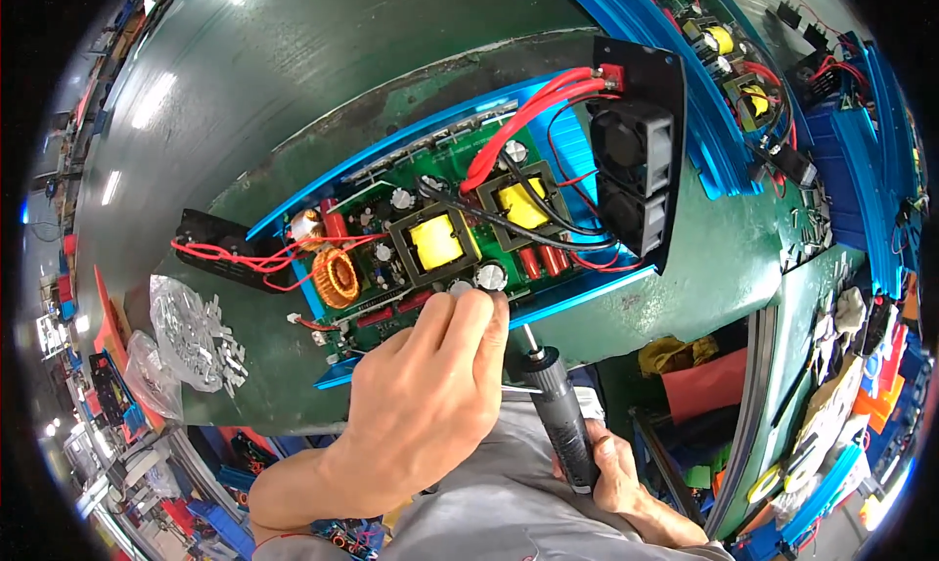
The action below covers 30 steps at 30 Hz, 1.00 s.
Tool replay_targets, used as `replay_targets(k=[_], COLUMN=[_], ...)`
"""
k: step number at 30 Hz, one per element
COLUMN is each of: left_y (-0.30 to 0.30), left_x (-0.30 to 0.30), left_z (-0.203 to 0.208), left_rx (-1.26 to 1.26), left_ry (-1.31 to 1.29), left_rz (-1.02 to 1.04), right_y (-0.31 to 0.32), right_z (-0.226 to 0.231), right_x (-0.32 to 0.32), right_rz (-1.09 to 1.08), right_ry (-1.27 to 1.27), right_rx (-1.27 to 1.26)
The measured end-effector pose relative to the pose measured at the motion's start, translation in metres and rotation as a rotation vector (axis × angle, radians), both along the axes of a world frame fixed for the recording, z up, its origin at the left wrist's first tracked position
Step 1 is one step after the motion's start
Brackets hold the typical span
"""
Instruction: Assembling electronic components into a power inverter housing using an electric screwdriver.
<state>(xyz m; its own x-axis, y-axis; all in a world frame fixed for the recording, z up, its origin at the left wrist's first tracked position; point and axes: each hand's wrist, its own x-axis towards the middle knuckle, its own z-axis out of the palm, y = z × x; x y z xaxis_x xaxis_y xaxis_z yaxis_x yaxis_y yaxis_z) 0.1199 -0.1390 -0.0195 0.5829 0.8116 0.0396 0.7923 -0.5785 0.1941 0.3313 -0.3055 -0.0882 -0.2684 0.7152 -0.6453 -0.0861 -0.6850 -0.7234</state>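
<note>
A green circuit board (445, 166) lies in a blue metal housing (592, 294) on the table, with yellow transformers (433, 243) and a copper ring coil (335, 277) on it. Red and black cables run to a black end plate with two fans (626, 145). My left hand (421, 400) reaches over the housing's near wall, fingers pinched together at the board's edge beside a capacitor. Whatever sits between those fingertips is hidden. Low at the right, my right hand (614, 473) grips a black electric screwdriver (562, 419), its bit pointing up toward the near wall.
On the left, a black end plate (220, 240) hangs on red wires, near a plastic bag of small metal pieces (191, 331). Another blue housing (675, 77) stands at the far right, with loose metal pieces (807, 230) and a blue bin (849, 209) nearby.
</note>
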Motion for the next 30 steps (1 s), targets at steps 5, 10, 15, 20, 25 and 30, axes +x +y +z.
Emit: replay_targets(k=[5,10,15,20,25,30], left_y=[0.006,0.007,0.003,-0.028,-0.076,-0.058], left_x=[-0.001,-0.011,-0.011,-0.059,-0.128,-0.170], left_z=[0.008,0.005,-0.010,0.002,-0.013,-0.031], left_rx=[-0.039,-0.033,0.119,0.207,0.069,0.164], left_ry=[0.022,-0.050,-0.191,-0.488,-0.483,-0.445], left_rz=[-0.038,-0.089,-0.029,0.330,0.773,0.739], right_y=[-0.004,-0.004,0.005,-0.017,-0.026,-0.024], right_z=[-0.007,-0.020,-0.009,-0.023,-0.042,-0.040], right_x=[-0.003,-0.009,-0.002,0.005,-0.004,-0.013], right_rz=[-0.103,-0.086,-0.157,-0.158,-0.208,-0.318], right_ry=[0.338,0.590,0.288,-0.212,-0.191,-0.223], right_rx=[-0.112,-0.287,-0.161,0.134,0.151,0.162])
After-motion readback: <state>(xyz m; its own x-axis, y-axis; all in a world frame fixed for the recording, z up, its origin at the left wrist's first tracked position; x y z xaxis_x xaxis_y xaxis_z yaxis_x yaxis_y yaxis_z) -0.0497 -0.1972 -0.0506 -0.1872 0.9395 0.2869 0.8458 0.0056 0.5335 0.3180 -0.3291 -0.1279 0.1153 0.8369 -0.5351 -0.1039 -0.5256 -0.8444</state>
